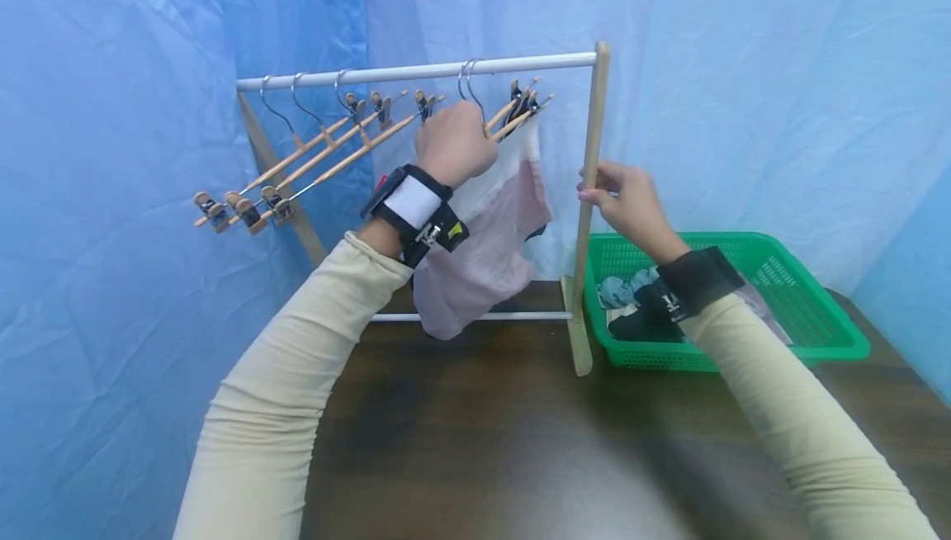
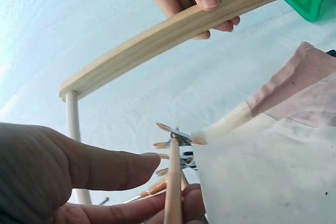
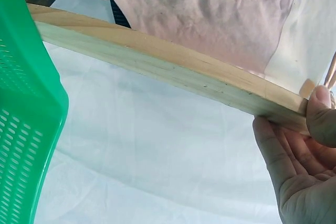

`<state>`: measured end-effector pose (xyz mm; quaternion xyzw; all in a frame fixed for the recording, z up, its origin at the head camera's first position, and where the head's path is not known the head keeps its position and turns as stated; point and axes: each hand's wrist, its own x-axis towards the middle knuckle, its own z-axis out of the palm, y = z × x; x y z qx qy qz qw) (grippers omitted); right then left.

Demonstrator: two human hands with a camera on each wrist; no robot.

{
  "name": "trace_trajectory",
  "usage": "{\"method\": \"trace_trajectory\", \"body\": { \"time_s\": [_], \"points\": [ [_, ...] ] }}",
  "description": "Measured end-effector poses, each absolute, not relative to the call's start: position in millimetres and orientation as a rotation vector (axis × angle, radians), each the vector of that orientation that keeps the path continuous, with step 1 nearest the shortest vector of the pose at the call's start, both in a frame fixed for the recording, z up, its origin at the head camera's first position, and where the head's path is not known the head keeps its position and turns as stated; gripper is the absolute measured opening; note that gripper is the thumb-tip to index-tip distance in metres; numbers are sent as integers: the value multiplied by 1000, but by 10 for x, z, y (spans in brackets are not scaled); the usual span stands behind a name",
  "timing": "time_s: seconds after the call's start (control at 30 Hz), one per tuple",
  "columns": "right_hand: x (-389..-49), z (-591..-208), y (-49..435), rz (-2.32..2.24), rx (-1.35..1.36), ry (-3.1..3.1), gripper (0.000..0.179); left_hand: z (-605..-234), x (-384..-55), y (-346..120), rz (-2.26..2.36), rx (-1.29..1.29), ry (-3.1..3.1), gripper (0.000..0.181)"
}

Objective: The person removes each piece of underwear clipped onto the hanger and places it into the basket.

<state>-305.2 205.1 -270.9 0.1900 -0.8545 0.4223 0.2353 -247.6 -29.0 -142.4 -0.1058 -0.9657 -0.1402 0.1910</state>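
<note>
My left hand [image 1: 456, 144] grips the wooden bar of a clip hanger [image 2: 174, 182], thumb on one side and fingers curled on the other. From that hanger's clips hangs a pink and white garment [image 1: 490, 251], partly hidden behind my left wrist. The hanger's hook loops over the metal top rail [image 1: 416, 72] of a small clothes rack, close to a second hooked hanger. My right hand [image 1: 631, 201] pinches the rack's right wooden post [image 1: 592, 144] between thumb and fingers; the right wrist view shows the thumb over the post's edge [image 3: 157, 61].
Several bare clip hangers [image 1: 319, 152] hang slanted on the rail's left part. A green basket [image 1: 817, 342] with folded dark and light-blue clothes [image 1: 631, 288] stands right of the rack. Everything rests on a dark wooden table [image 1: 475, 441], with blue sheeting behind.
</note>
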Motion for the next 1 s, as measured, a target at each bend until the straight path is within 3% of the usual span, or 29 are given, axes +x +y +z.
{"method": "trace_trajectory", "body": {
  "time_s": [1.0],
  "points": [
    [-3018,-2709,2043,1174,504,-2360,28,-1402,-2578,-336,-432,-235,-2686,52]
  ]
}}
